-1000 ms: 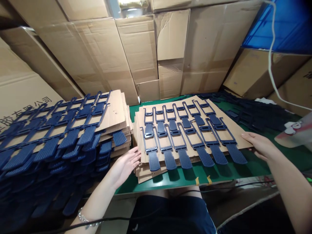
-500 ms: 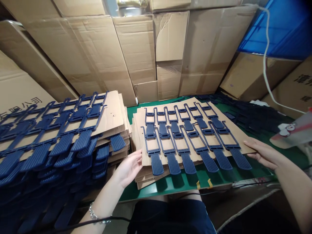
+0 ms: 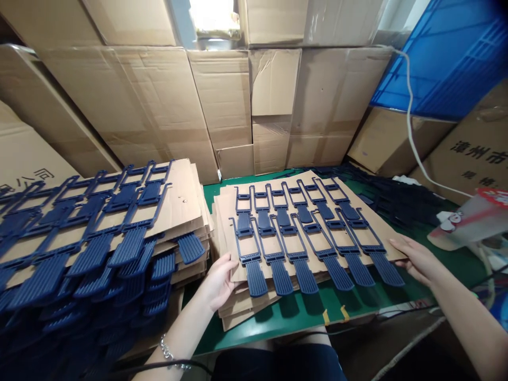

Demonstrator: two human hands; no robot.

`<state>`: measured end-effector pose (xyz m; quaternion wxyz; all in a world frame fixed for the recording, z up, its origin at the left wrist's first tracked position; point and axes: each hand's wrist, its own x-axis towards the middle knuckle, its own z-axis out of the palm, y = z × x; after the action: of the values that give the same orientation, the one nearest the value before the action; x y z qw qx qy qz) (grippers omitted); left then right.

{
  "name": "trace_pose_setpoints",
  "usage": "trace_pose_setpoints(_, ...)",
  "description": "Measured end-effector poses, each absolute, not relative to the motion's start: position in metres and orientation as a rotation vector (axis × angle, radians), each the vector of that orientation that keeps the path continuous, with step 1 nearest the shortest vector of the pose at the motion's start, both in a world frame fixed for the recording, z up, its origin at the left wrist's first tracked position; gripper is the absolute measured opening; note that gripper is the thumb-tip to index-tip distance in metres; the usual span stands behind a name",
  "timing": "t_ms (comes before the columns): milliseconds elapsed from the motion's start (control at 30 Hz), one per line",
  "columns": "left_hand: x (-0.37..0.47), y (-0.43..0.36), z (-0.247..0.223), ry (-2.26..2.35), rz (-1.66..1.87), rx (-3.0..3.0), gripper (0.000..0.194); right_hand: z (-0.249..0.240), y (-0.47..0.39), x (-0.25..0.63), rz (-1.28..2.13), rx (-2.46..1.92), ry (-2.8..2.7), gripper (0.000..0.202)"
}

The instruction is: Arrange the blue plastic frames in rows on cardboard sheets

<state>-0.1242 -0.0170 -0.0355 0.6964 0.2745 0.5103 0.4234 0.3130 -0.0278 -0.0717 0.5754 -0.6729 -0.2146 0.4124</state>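
Sheet: brown cardboard sheet (image 3: 273, 253), top of a small stack of sheets (image 3: 238, 309) on the green table (image 3: 317, 312), just in front of the person.
Parts: two rows of dark blue plastic parts (image 3: 305, 233) lie on the sheet, ribbed ends hanging over its near edge.
Left hand (image 3: 220, 280): fingers curled round the sheet's left near corner, thumb on top.
Right hand (image 3: 416, 259): fingers nearly flat, gripping the sheet's right edge.
Left: taller stack (image 3: 119, 238) of loaded sheets, just beside.
Right: loose blue parts (image 3: 400, 196), a plastic cup (image 3: 468, 219).
Behind: cartons (image 3: 222, 106), blue crate (image 3: 448, 58), white cable (image 3: 413, 137).
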Motion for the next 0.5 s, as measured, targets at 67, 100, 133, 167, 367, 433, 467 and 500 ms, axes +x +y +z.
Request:
trace_pose_setpoints(67,-0.122,-0.016,-0.034,1.130,0.896,0.660,0.031,-0.073,-0.026,0.315,0.958,-1.568,-0.499,0.032)
trace_pose_setpoints(100,-0.121,-0.015,-0.033,1.129,0.873,0.679,0.033,-0.073,-0.025,0.318,0.958,-1.562,-0.506,0.032)
trace_pose_setpoints(133,-0.120,-0.014,-0.032,1.131,0.853,0.691,0.036,-0.075,-0.024,0.320,0.964,-1.555,-0.522,0.032)
trace_pose_setpoints(167,-0.119,-0.013,-0.032,1.134,0.839,0.699,0.040,-0.076,-0.022,0.323,0.972,-1.551,-0.541,0.032)
trace_pose_setpoints(367,-0.117,-0.009,-0.036,1.110,0.847,0.756,0.048,-0.079,-0.016,0.338,1.001,-1.553,-0.618,0.032)
trace_pose_setpoints(433,-0.117,-0.009,-0.037,1.089,0.857,0.778,0.049,-0.079,-0.015,0.340,1.016,-1.536,-0.629,0.032)
trace_pose_setpoints(467,-0.117,-0.009,-0.037,1.085,0.860,0.783,0.049,-0.079,-0.014,0.341,1.023,-1.532,-0.634,0.032)
trace_pose_setpoints(500,-0.116,-0.009,-0.037,1.080,0.864,0.786,0.049,-0.078,-0.013,0.342,1.029,-1.532,-0.636,0.031)
